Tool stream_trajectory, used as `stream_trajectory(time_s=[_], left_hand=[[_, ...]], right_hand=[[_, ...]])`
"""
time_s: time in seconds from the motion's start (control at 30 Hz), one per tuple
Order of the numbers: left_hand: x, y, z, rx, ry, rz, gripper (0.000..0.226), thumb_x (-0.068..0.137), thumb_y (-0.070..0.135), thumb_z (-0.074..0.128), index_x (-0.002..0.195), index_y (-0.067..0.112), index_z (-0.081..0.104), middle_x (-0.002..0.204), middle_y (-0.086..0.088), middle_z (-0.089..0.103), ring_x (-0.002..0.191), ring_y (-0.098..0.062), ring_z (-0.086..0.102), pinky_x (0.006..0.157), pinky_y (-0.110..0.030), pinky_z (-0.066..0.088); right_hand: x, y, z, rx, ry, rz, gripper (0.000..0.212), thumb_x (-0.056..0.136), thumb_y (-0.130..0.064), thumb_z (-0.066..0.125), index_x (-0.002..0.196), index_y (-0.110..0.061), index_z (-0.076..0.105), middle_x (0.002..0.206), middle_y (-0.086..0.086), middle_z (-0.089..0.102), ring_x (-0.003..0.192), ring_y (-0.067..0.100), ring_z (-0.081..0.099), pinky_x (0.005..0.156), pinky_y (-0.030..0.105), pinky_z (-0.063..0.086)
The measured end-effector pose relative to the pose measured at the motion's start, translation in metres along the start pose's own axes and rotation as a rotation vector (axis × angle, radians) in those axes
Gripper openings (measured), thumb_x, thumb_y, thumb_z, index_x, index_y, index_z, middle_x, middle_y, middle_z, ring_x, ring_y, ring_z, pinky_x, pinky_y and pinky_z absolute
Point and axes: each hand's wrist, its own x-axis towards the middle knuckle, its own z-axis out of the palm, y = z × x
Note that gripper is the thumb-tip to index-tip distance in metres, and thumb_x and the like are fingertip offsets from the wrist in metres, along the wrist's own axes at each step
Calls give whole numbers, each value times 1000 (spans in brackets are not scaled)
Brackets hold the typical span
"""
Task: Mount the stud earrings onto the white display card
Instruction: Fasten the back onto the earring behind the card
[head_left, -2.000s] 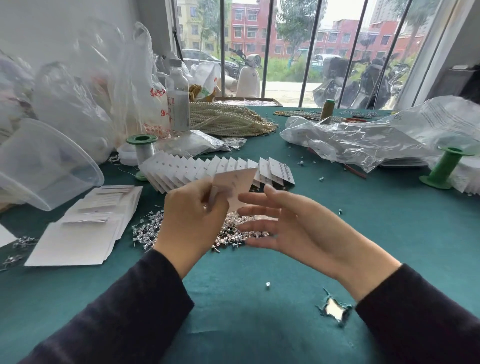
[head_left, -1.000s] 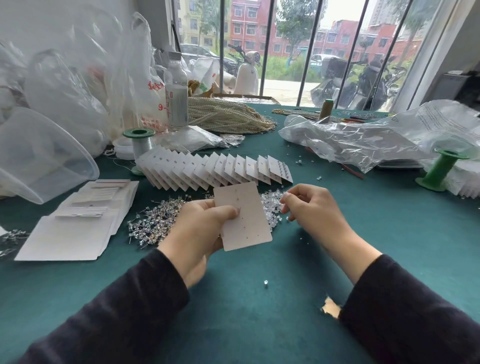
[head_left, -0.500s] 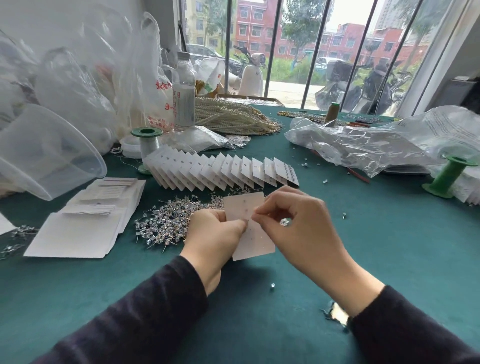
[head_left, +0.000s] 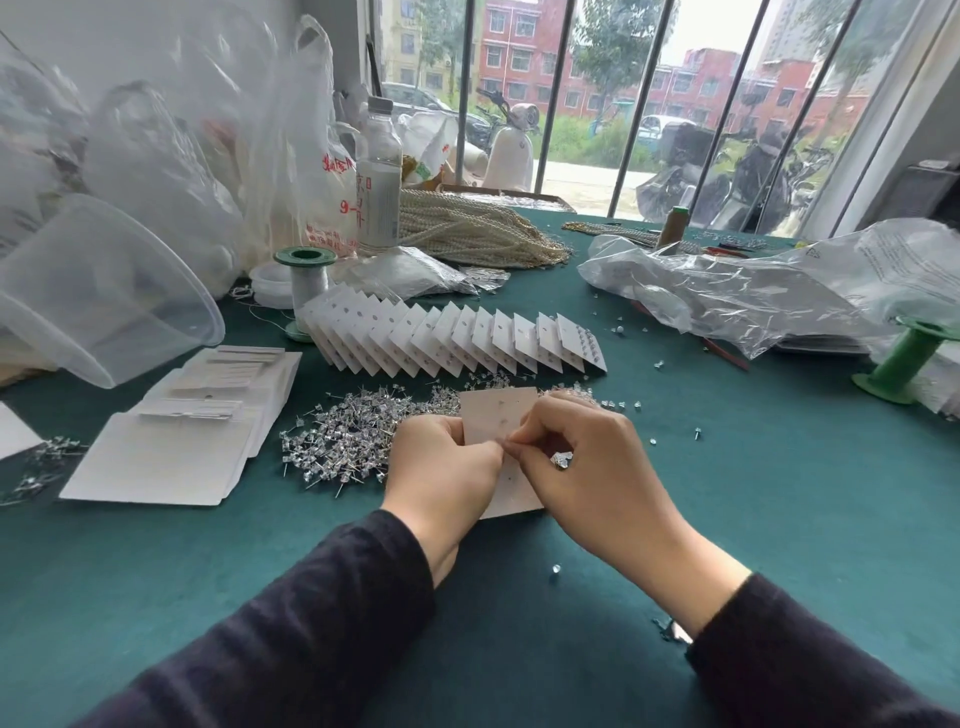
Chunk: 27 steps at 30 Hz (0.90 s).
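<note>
Green table (head_left: 779, 467) under everything. Fanned row of filled cards (head_left: 457, 338) just beyond the hands. Heap of loose studs (head_left: 353, 441) left of the left hand (head_left: 441, 462). Left hand grips the white display card (head_left: 498, 410) by its left edge. Right hand (head_left: 587, 467) meets it, fingertips pinching at the card face, with a stud earring (head_left: 562, 460) tucked in its curled fingers.
</note>
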Motion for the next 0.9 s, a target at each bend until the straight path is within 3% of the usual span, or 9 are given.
stream_trajectory(time_s=[0.17,0.43,0.53,0.7,0.77,0.83,0.9], left_hand=[[-2,-2,1,46,10,16,34,77,-8,56,57,18,66,60,3,68,51,-7,62,44,-16,50],[-2,-1,1,113,6,33,23,75,-7,53,71,7,71,87,-20,73,83,-33,69,71,-42,56],[-2,0,0,117,-6,21,23,75,-7,52,71,6,70,87,-20,72,82,-33,69,72,-42,56],[1,0,0,59,35,-23,23,75,-8,51,66,5,69,87,-23,71,75,-31,64,75,-50,54],[1,-1,1,49,45,-20,26,74,-8,52,64,8,69,82,-19,72,75,-29,65,72,-44,55],[1,-2,1,42,50,-17,29,75,-8,52,61,12,68,78,-15,72,73,-28,65,69,-40,55],[1,-1,0,33,50,-28,29,76,-9,51,62,11,68,82,-19,72,73,-27,63,73,-46,55]], right_hand=[[-1,3,3,-81,-21,-9,18,70,1,63,57,-7,52,62,0,52,61,13,44,56,25,38],[-3,-1,8,-153,1,3,26,70,2,58,55,-15,45,60,-9,40,58,17,40,54,31,34],[-1,-1,7,-173,-10,10,31,70,2,58,54,-20,43,58,-13,39,57,15,39,53,25,30],[-2,1,8,-133,-3,21,7,73,-8,64,67,-12,63,69,-5,56,59,9,48,59,16,37],[-3,1,10,-106,51,48,6,75,-10,65,71,-14,63,71,-5,57,59,7,49,61,12,37],[-3,1,12,-111,85,45,7,74,-8,65,70,-12,62,71,-4,56,60,9,48,61,14,38],[-4,0,15,-145,99,2,8,75,-6,64,68,-8,62,71,0,57,62,15,50,61,24,41]])
